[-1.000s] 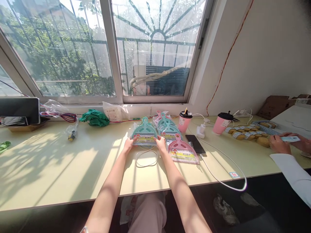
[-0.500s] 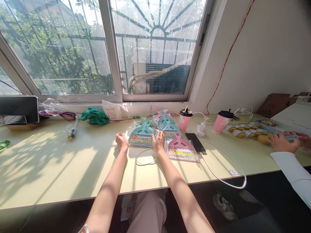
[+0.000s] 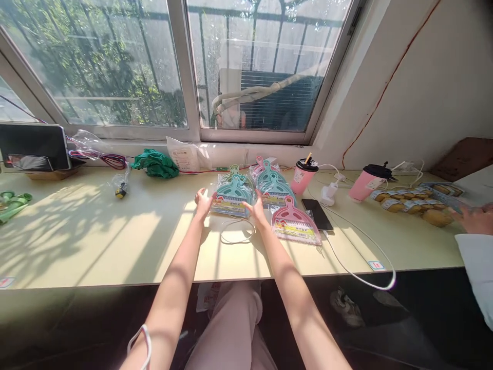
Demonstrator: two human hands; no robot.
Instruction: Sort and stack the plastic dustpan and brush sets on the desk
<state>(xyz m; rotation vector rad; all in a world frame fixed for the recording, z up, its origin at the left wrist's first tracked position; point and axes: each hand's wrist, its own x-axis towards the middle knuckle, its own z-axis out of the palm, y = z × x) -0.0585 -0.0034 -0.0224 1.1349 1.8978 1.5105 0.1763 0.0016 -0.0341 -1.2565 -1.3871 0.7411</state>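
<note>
A teal dustpan-and-brush set [image 3: 234, 192] in clear plastic packaging lies in front of me, on top of another, greener one. My left hand [image 3: 204, 203] grips its left edge, the thumb against the wrapping. At the right edge, my right hand [image 3: 257, 207] has its thumb on the package and its fingers along the side. The undersides of both grips are hidden. Just right of them, a second teal dustpan set [image 3: 274, 186] rests partly over others, with a pink handle showing behind. Nearer me lies a pink dustpan set [image 3: 295, 222], untouched.
A white cable loop [image 3: 234, 241] lies before the stack. Rightward are a black phone [image 3: 317, 214], a white charger [image 3: 328, 194] and two pink cups [image 3: 303, 179]. Green crumpled plastic [image 3: 156, 163] and a screwdriver [image 3: 120, 191] sit left. Another person's hand [image 3: 477, 218] is beside yellow packs.
The view has tilted down. My hands have closed in on the sides of the teal dustpan set, my right thumb now on its edge. The other person's hand has moved rightward in view.
</note>
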